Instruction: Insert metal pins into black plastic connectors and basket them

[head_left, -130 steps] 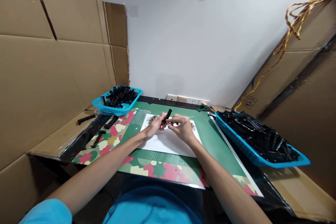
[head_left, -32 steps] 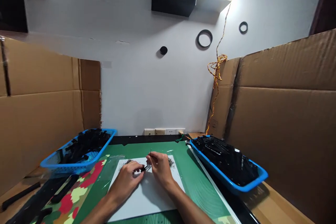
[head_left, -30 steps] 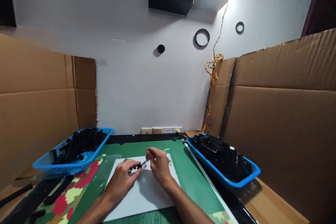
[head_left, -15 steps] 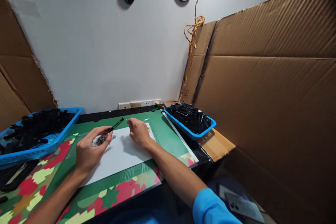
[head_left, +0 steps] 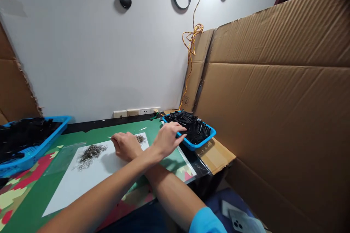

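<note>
My arms are crossed. My left hand point(head_left: 168, 137) reaches over to the right, fingers stretched out, at the near rim of a blue basket point(head_left: 202, 142) heaped with black plastic parts point(head_left: 191, 123); I see nothing in it. My right hand point(head_left: 125, 146) rests as a fist on the white sheet point(head_left: 82, 180), and a thin pale pin point(head_left: 110, 137) sticks out of it to the left. A pile of tiny metal bits point(head_left: 91, 151) lies on the sheet left of that hand, with a smaller pile point(head_left: 140, 138) just behind it.
A second blue basket point(head_left: 37, 149) of black parts stands at the left on the green mat point(head_left: 82, 136). Cardboard walls point(head_left: 273, 116) close in the right side. Wall sockets point(head_left: 133, 112) sit behind the table. A phone point(head_left: 240, 222) lies low at the right.
My left hand, which held a black part over the sheet, has crossed over my right arm to the right basket; the part is no longer seen in it. The view has turned right.
</note>
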### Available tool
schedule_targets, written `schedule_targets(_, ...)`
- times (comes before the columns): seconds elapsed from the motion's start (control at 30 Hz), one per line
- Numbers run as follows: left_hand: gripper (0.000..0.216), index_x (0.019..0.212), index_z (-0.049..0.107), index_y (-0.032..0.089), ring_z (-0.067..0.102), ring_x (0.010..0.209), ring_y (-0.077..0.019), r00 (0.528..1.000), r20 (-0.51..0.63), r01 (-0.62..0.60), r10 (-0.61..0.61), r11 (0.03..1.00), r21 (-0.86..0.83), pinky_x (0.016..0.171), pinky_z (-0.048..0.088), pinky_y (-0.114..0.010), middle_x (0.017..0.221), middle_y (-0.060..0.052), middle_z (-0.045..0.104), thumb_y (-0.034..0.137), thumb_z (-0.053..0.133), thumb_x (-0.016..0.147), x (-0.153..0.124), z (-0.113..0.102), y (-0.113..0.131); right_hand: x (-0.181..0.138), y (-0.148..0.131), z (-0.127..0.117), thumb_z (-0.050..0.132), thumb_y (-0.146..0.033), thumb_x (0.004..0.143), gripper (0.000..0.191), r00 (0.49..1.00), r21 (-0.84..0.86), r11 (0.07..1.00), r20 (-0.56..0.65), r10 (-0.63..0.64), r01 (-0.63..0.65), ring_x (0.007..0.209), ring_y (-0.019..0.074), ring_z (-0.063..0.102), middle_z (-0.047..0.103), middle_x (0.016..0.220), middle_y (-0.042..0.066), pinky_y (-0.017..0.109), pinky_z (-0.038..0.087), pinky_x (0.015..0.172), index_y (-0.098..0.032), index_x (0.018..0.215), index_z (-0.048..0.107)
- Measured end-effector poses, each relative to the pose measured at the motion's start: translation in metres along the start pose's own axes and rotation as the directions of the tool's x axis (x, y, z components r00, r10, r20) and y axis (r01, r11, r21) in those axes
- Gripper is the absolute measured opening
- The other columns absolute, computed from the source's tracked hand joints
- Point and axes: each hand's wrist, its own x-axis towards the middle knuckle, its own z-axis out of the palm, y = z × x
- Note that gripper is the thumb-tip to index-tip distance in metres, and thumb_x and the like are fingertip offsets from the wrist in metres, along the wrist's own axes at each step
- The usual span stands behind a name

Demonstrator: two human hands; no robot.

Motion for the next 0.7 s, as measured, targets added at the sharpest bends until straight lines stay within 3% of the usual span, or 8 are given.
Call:
schedule_targets(0.13,0.020,0.113,0.085,0.024,0.068,0.114,-0.0306,0.996,0.004,0.090,-0.091,0.991,0.100,0.108,0.049,-0.050,0.116,-0.009,0.079,0.035,0.078,0.097,0.047,0.041,0.003,0.005,0.009,0.006,0.057,-0.021,0.109,0.013,0.993,-0.050,0.992,0.035,-0.113,0.115,0.086,0.0174,0.067,0.078,0.102,0.003,0.028,0.042,0.083,-0.020,0.103,0.069)
schedule_targets(0.27,0.017,0.105,0.086,0.025,0.064,0.119,-0.0309,0.994,0.009,0.101,-0.105,0.974,0.201,0.109,0.047,-0.049,0.121,-0.009,0.075,0.035,0.082,0.092,0.056,0.064,0.009,0.006,0.013,0.007,0.053,-0.024,0.111,0.015,0.988,-0.019,0.988,0.021,-0.154,0.155,0.089,0.0185,0.067,0.077,0.103,0.003,0.030,0.040,0.083,-0.021,0.104,0.066)
schedule_targets(0.5,0.015,0.096,0.084,0.024,0.061,0.118,-0.0305,0.995,0.004,0.099,-0.103,0.968,0.230,0.109,0.046,-0.049,0.120,-0.010,0.070,0.036,0.084,0.087,0.051,0.078,0.019,0.004,0.012,0.004,0.052,-0.021,0.109,0.016,0.980,-0.039,0.979,0.015,-0.198,0.199,0.085,0.0181,0.064,0.075,0.099,0.002,0.030,0.037,0.079,-0.021,0.096,0.062)
schedule_targets(0.7,0.017,0.100,0.082,0.022,0.062,0.118,-0.0310,0.996,0.025,0.074,-0.082,0.970,0.232,0.108,0.047,-0.049,0.117,-0.011,0.071,0.035,0.081,0.089,0.053,0.081,0.020,0.004,0.011,0.001,0.049,-0.020,0.110,0.021,0.977,-0.036,0.978,0.055,-0.205,0.207,0.083,0.0179,0.062,0.075,0.099,0.004,0.031,0.035,0.078,-0.021,0.094,0.063)
